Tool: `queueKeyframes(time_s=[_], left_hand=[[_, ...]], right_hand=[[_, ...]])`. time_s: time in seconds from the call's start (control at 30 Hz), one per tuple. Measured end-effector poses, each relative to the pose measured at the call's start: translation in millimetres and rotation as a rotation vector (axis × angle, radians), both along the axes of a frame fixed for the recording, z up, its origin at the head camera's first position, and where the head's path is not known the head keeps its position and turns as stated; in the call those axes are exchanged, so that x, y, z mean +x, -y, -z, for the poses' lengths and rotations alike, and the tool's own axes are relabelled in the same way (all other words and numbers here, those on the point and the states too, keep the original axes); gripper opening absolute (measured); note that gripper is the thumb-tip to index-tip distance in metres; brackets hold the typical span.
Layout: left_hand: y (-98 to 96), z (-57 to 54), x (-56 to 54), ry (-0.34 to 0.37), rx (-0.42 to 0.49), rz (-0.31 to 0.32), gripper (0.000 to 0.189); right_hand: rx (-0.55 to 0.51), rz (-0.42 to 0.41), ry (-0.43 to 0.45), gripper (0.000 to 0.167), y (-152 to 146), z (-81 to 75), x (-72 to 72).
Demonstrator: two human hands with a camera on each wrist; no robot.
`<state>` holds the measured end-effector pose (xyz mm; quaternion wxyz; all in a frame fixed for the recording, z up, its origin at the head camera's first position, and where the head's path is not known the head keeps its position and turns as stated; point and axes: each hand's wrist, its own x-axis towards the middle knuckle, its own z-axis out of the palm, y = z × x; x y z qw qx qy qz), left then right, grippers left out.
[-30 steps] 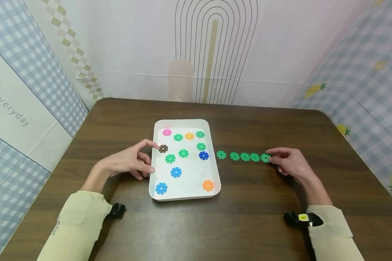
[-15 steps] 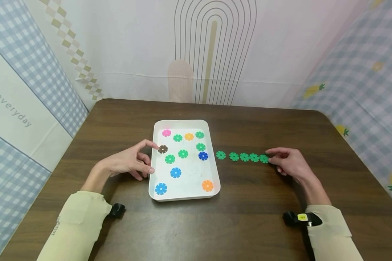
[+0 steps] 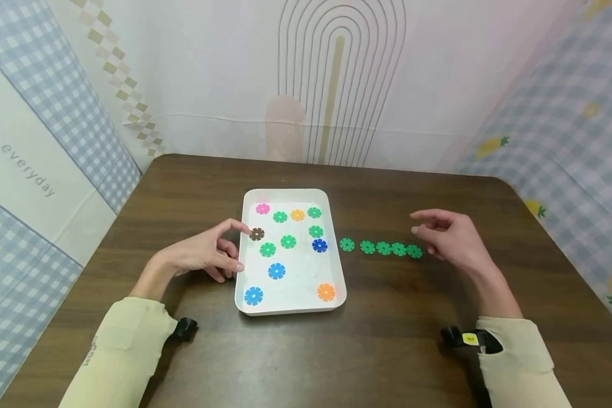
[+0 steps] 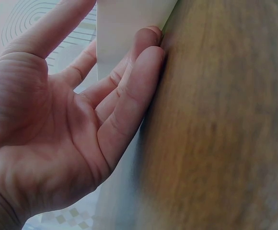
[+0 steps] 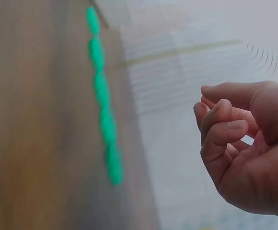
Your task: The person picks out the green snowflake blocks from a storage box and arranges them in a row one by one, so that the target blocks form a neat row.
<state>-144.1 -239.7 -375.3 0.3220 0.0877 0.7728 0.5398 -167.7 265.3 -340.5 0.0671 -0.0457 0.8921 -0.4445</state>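
Note:
My left hand (image 3: 201, 249) holds the left side of a white tray (image 3: 239, 286), its index finger and thumb over the rim. In the left wrist view the other fingers (image 4: 134, 96) lie against the outer wall, close to the tabletop. A brown notched plastic disc (image 3: 256, 234) lies by the index fingertip. My right hand (image 3: 454, 238) hovers above the table with loosely curled fingers and nothing in them. Just left of it, a green notched disc (image 3: 414, 251) ends a row of several green discs (image 3: 383, 248). The right wrist view shows this row (image 5: 102, 88) blurred, apart from the hand.
Inside the tray lie scattered notched discs: pink (image 3: 262, 209), yellow (image 3: 297, 215), dark blue (image 3: 319, 245), orange (image 3: 326, 292), light blue (image 3: 253, 296) and several green. A patterned curtain (image 3: 214, 73) hangs behind the brown wooden table (image 3: 306, 362).
My right hand has let go of the rightmost green disc and lifted up and away from it. The row stays in place on the table. The left hand keeps its place at the tray.

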Motion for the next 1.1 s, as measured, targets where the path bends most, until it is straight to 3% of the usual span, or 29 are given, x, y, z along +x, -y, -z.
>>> queueKeyframes(time_s=[0.23, 0.5, 0.7, 0.83, 1.1], left_hand=[[-0.1, 0.2, -0.2, -0.005, -0.002, 0.0, 0.081], [1.2, 2.2, -1.3, -0.013, -0.002, 0.001, 0.08], [1.0, 2.1, -0.6, -0.01, -0.004, -0.006, 0.079], [0.8, 2.6, -1.5, -0.005, -0.005, -0.01, 0.079], [1.4, 1.8, -1.5, -0.004, -0.024, -0.013, 0.077]], right_hand=[[-0.002, -0.114, -0.012, 0.035, 49.7, -32.9, -4.4], [0.009, -0.236, 0.021, 0.031, 119.7, -44.3, -11.0], [0.029, -0.34, 0.033, 0.033, 169.8, -34.0, -13.0], [-0.022, -0.385, 0.097, 0.034, 194.9, -19.9, -12.4], [-0.116, -0.385, 0.218, 0.035, 227.2, 9.3, -11.4]])
